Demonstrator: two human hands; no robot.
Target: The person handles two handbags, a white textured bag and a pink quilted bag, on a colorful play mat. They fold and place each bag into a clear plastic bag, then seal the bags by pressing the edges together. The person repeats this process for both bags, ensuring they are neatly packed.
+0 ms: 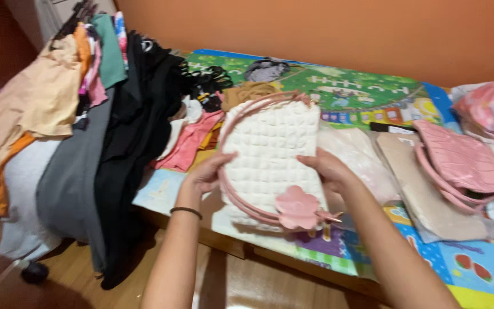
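Nearest the camera, both forearms reach up from the bottom edge; a dark band sits on the left wrist. The left hand (206,173) is closed on the left edge of a white quilted bag (270,157), fingers curled against its pink handle (232,189). The right hand (330,170) grips the bag's right edge, thumb on the front face. The bag is held between the two hands, just above the near edge of the table (247,249), front face toward the camera.

Judgement on handling: the bag looks soft and puffy, light, and likely to sag if held at one corner — it is not fragile. The handle appears stiffer (it holds its curve) and offers the firmest hold. A pink flower charm (297,207) hangs at the lower end and looks liable to snag.

Beyond the bag, a colourful play mat (367,91) covers the table. To the right lie a beige pouch (424,189) and a pink bag (464,160), apart from the hands. To the left, clothes on hangers (115,114) drape over the table's end — black, grey and peach among them. An orange wall (315,28) stands behind.
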